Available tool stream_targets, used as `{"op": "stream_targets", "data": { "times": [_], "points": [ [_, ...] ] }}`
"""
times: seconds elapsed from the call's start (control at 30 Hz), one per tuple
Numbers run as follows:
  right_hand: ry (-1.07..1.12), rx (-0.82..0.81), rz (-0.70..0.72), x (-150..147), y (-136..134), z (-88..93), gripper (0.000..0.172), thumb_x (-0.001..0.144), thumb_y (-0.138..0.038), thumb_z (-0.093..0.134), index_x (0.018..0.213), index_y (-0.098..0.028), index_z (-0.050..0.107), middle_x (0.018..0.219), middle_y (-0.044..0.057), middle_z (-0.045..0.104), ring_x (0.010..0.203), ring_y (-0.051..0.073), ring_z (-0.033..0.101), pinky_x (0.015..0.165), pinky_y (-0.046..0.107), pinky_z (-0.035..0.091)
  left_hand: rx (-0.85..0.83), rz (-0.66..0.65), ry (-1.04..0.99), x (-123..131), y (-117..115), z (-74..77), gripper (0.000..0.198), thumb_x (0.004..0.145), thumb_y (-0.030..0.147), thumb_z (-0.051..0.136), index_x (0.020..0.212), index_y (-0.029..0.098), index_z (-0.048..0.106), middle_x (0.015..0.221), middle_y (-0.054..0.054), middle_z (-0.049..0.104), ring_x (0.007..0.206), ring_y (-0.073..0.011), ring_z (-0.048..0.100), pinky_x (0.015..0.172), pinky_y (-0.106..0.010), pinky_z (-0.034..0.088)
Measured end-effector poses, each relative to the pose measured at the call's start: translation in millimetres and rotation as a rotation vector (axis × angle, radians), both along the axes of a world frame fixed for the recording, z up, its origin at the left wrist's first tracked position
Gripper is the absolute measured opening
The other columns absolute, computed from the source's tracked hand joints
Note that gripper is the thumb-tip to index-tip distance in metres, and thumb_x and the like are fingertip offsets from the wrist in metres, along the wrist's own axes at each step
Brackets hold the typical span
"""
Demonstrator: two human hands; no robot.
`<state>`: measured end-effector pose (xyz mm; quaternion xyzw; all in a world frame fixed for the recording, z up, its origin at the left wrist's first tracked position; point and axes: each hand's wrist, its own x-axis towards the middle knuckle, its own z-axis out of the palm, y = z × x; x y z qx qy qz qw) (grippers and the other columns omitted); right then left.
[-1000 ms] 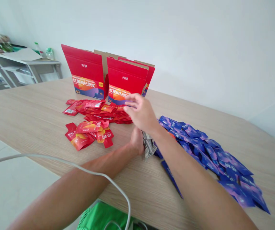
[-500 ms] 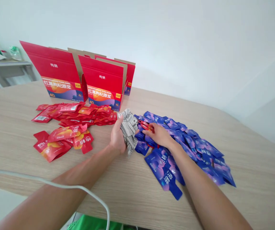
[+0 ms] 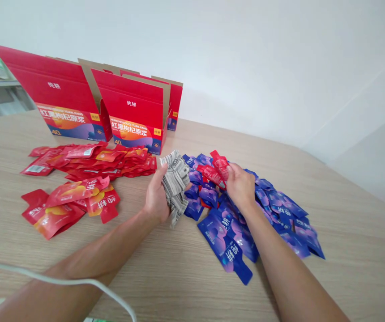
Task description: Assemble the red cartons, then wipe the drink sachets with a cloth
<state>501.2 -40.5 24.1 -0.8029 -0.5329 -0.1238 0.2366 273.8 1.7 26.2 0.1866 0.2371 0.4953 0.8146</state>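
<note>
The red sachet (image 3: 220, 164) stands tilted up from the pile, its lower end pinched between the thumb and fingers of the right hand (image 3: 241, 183). Just beside it, on the left, a 2nd red sachet (image 3: 210, 173) slants towards the same fingertips; whether the grip takes in that 2nd sachet too, I cannot tell. Blue sachets (image 3: 281, 205) lie under and around the right hand, spreading to its right. The left hand (image 3: 157, 194) is closed around a crumpled striped cloth (image 3: 175, 181), just left of the blue pile.

Tabletop (image 3: 164, 273) shows between the 2 forearms, to the right of the blue sachets, and between the left hand and a few red sachets (image 3: 68, 203) in front of the larger red heap (image 3: 108, 161). The heap lies close before 2 open red boxes (image 3: 128, 112); the far table edge runs along the wall (image 3: 263, 67).

The right palm and some fingertips are hidden, further boxes are partly covered, and a white cable (image 3: 61, 281) leaves the view at lower left.
</note>
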Motion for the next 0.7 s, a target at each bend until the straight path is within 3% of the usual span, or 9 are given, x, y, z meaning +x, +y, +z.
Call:
{"op": "stream_targets", "data": {
  "times": [0.13,0.23,0.3,0.37,0.5,0.7],
  "points": [
    [0.227,0.325,0.051,-38,-5,-3.0,0.048,0.109,-0.035,0.035,0.127,-0.014,0.075,0.114,0.017,0.082,0.102,0.032,0.077,0.094,0.041,0.056,0.016,0.060,-0.015,7,-9,0.5,0.039,0.107,0.042,0.051,0.122,0.015,0.075,0.112,-0.011,0.083,0.121,-0.0310,0.076,0.105,-0.047,0.063],
    [0.402,0.341,0.328,-94,-7,-14.7,0.053,0.111,-0.043,0.035,0.141,-0.015,0.070,0.132,0.016,0.078,0.124,0.032,0.073,0.108,0.047,0.056,0.058,0.094,-0.046,13,-18,-0.8,0.040,0.109,0.042,0.050,0.125,0.017,0.076,0.129,-0.009,0.080,0.140,-0.0281,0.065,0.121,-0.042,0.051],
    [0.454,0.284,0.580,-124,-6,-22.1,0.056,0.113,-0.046,0.036,0.155,-0.018,0.060,0.157,0.013,0.063,0.152,0.028,0.054,0.126,0.048,0.043,0.039,0.091,-0.066,14,-22,-1.2,0.040,0.110,0.040,0.048,0.128,0.017,0.075,0.142,-0.008,0.074,0.150,-0.0236,0.055,0.128,-0.036,0.042],
    [0.469,0.246,0.722,-136,-3,-25.4,0.060,0.113,-0.053,0.036,0.161,-0.022,0.054,0.171,0.008,0.046,0.165,0.024,0.033,0.136,0.049,0.027,0.009,0.039,-0.102,15,-25,-1.3,0.042,0.111,0.041,0.045,0.134,0.019,0.073,0.150,-0.006,0.070,0.154,-0.0216,0.050,0.130,-0.035,0.037],
    [0.540,0.264,0.715,-122,6,-21.1,0.074,0.111,-0.069,0.029,0.167,-0.022,0.044,0.179,0.007,0.031,0.168,0.024,0.021,0.139,0.053,0.013,0.059,-0.008,-0.137,18,-29,-4.2,0.044,0.111,0.040,0.046,0.142,0.022,0.071,0.146,-0.005,0.072,0.153,-0.0246,0.052,0.131,-0.041,0.038],
    [0.715,0.281,0.659,-130,-5,-15.0,0.084,0.109,-0.075,0.026,0.173,-0.022,0.031,0.181,0.007,0.025,0.169,0.022,0.017,0.140,0.050,0.014,0.132,0.048,0.006,21,-37,-11.9,0.036,0.108,0.035,0.053,0.127,0.019,0.079,0.134,-0.006,0.078,0.150,-0.0252,0.054,0.129,-0.038,0.038]
  ]
}}
